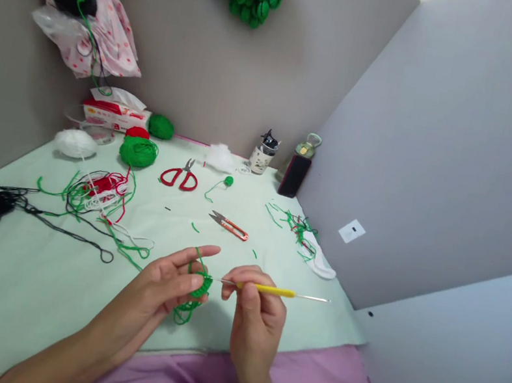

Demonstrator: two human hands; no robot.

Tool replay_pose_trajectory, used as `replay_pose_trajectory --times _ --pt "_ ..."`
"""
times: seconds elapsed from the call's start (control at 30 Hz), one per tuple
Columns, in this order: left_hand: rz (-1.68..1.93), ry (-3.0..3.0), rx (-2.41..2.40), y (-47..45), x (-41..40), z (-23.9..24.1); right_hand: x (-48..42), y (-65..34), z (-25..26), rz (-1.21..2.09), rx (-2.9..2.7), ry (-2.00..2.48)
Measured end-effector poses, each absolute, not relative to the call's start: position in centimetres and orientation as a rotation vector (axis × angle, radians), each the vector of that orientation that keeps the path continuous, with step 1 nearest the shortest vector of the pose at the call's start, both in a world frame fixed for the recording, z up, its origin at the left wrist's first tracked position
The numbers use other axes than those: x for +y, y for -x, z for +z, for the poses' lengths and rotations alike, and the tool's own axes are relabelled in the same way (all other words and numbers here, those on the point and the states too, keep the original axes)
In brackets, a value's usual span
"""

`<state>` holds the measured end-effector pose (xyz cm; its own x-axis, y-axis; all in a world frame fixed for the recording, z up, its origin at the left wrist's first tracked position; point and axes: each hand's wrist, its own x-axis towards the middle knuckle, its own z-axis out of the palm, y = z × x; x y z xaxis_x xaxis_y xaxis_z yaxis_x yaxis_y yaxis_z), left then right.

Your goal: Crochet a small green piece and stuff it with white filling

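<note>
Holding: my left hand (164, 286) pinches a small green yarn piece (203, 286) between thumb and fingers, with the index finger stretched out; my right hand (258, 316) closes round the yellow handle of a hook (274, 291).
Green piece: it sits in my left fingers above the pale surface (41, 309), close to the front edge; I judge it feather-light, soft and springy, apt to fold or twist under a hard squeeze.
Where to pinch: by its worked body, near the edge that meets the hook, so I expect that edge to stay firm while the loops remain free to slide.
Strand: a green strand (202, 262) runs from my raised index finger down to the piece; it is limp, and likely to slip or go slack if that finger drops.
Loose loops: green loops (183, 313) hang below the piece, and look easy to snag or tangle.
Hook: stiff and light, I think, best gripped on the yellow handle, since the thin metal looks slippery; its near end meets the piece, but I cannot tell whether the tip is through a stitch.
Snips: orange-handled snips (230, 226) lie beyond my hands, touched by neither.
</note>
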<state>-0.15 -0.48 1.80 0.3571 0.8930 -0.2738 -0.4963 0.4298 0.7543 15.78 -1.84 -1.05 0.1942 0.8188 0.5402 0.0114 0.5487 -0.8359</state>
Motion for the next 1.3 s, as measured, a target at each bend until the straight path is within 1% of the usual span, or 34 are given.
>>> replay_pose_trajectory --times 0.07,0.13,0.23,0.3,0.33,0.37,0.4,0.53,0.6,0.77,0.93,1.03,1.17,1.3 --pt "1.011 -0.703 0.797 0.0 -0.7 1.8 -1.8 -15.6 -1.0 0.677 -1.319 0.827" --pt "1.055 -0.761 0.842 -0.3 -0.8 1.6 -1.8 -15.5 -1.3 0.588 -1.416 0.855" --pt "1.081 -0.753 0.843 -0.5 -0.7 1.2 -2.2 -15.4 -1.9 0.303 -1.609 0.888" --pt "1.023 -0.676 0.782 -0.5 -0.5 1.0 -2.4 -15.4 -2.2 0.072 -1.732 0.871" --pt "0.974 -0.625 0.740 -0.4 -0.3 0.9 -2.4 -15.5 -2.2 0.017 -1.755 0.851" --pt "0.927 -0.572 0.704 -0.2 -0.2 0.8 -2.4 -15.6 -2.2 0.033 -1.729 0.841" --pt "0.891 -0.527 0.677 -0.1 0.0 0.8 -2.3 -15.6 -2.1 0.117 -1.659 0.845" --pt "0.919 -0.521 0.698 0.3 0.3 0.7 -1.7 -15.7 -1.6 0.651 -1.219 0.869" --pt "0.926 -0.602 0.710 0.3 0.1 0.7 -1.6 -15.5 -1.7 0.781 -1.184 0.842" --pt "0.898 -0.946 0.772 0.8 0.1 0.3 -1.3 -15.5 -1.9 0.814 -1.254 0.878" --pt "0.847 -1.523 0.893 3.0 1.5 0.9 -0.5 -17.3 -1.3 1.054 -1.038 0.754" --pt "0.839 -1.690 1.028 4.4 2.4 1.0 -0.2 -18.8 -1.0 1.150 -1.016 0.689" --pt "0.758 -1.874 1.139 6.7 3.9 0.0 -0.2 -21.4 -0.7 1.145 -0.980 0.671" --pt "0.777 -1.934 1.200 9.7 5.9 -0.8 -0.7 -24.1 0.1 1.188 -0.838 0.521"
